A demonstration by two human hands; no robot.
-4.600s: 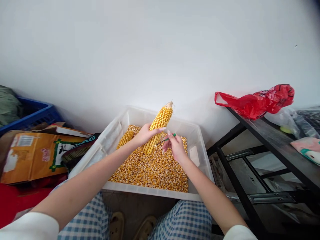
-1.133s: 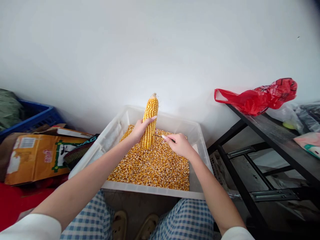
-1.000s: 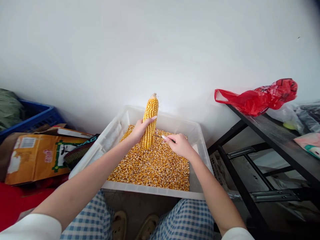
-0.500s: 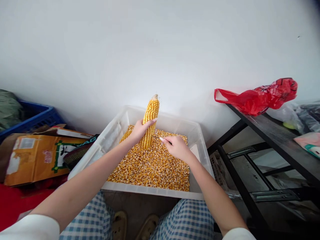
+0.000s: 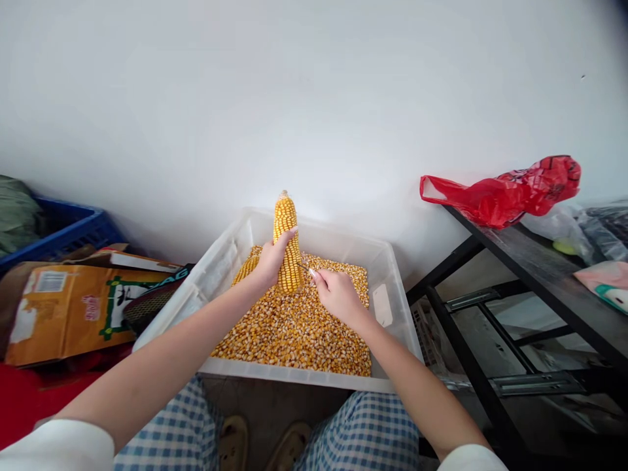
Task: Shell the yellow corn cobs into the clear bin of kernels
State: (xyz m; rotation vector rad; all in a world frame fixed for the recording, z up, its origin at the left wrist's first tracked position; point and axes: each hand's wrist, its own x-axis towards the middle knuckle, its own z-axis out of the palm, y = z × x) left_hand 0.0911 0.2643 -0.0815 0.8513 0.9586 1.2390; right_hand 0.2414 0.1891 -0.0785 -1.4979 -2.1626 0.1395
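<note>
Corn ear (image 5: 293, 254): yellow, packed in close rows of kernels, paler at the tip; held nearly upright above the loose kernels (image 5: 304, 333), tip up. Left hand (image 5: 271, 261) wraps its lower half, thumb across the front. Right hand (image 5: 339, 294) is curled round a thin tool (image 5: 303, 266), whose dark shaft meets the ear's right side low down; handle hidden.

Versus 0.5 s ago: ear tip swings left, lean to the right gone; right hand shifts slightly left with it.

Kernels lie in a translucent plastic tub (image 5: 299, 375); second corn ear (image 5: 244, 269) at left, partly hidden. White wall (image 5: 314, 111) behind. Left: blue crate (image 5: 88, 226), orange cardboard box (image 5: 73, 314). Right: red plastic bag (image 5: 520, 193) on a black table (image 5: 544, 261).
</note>
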